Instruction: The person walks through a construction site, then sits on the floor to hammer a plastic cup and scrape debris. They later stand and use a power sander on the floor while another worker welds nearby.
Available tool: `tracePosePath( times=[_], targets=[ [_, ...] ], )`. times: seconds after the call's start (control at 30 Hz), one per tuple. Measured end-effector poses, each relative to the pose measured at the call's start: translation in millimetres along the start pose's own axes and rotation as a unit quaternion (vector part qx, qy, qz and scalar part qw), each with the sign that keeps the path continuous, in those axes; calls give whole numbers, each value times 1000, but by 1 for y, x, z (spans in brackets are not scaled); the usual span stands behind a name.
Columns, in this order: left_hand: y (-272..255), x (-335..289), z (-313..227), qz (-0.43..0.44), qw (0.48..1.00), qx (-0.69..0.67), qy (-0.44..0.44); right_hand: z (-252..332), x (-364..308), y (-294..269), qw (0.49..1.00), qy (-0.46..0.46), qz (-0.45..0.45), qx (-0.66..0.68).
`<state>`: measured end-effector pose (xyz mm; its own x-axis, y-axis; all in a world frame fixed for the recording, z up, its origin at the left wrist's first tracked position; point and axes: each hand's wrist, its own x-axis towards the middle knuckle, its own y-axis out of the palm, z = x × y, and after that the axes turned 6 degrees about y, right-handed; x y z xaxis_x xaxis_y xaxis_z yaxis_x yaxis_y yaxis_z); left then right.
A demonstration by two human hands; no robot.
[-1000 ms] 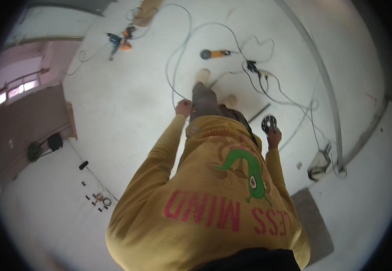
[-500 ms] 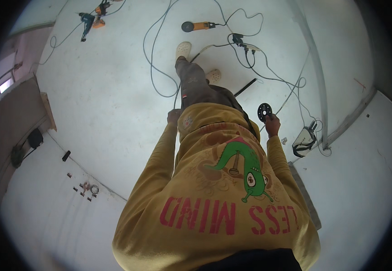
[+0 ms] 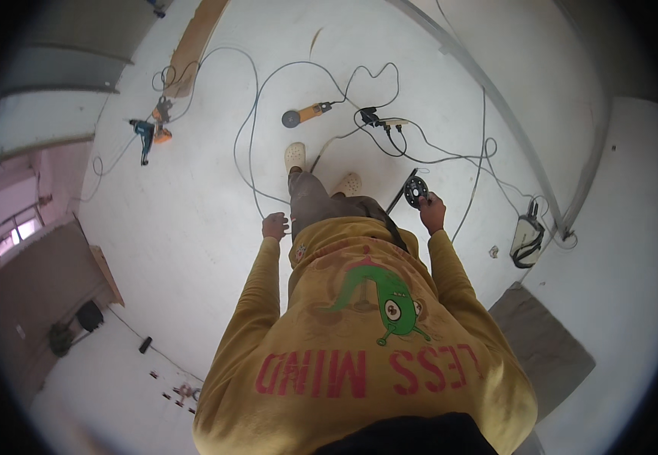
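My right hand grips the edge of a round black disc with a ring of holes, holding it out above the floor. A dark rod-like thing shows beside the disc. My left hand hangs by my left thigh, its fingers curled. A thin cable runs down to that hand, but whether the fingers hold it I cannot make out. Beyond my feet an orange angle grinder with a dark disc lies on the floor.
Cables loop around my feet to a black plug connector. A teal drill and an orange-black tool lie far left, near a brown board. To the right are a white-and-black case and a grey mat.
My view has shifted, so the floor things sit lower in it. Both hands have come forward from my body. The black disc stays in my right hand, now more tilted.
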<state>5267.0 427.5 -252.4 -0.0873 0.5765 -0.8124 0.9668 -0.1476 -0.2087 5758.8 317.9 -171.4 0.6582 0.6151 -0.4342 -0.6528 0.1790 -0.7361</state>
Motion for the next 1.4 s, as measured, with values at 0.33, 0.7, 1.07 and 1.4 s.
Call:
tracePosePath(
  times=[0.33,0.7,1.07,1.4],
  targets=[
    [-9,23,-64,53,992,109,46,-56,-56,16,987,155,-24,25],
    [4,37,-78,99,960,235,114,-96,-117,48,974,204,-76,67],
    [-4,54,-47,65,904,349,239,-75,-88,52,974,174,-61,134],
    [-4,27,-59,49,909,379,169,-65,-66,41,975,177,-52,123]
  ],
)
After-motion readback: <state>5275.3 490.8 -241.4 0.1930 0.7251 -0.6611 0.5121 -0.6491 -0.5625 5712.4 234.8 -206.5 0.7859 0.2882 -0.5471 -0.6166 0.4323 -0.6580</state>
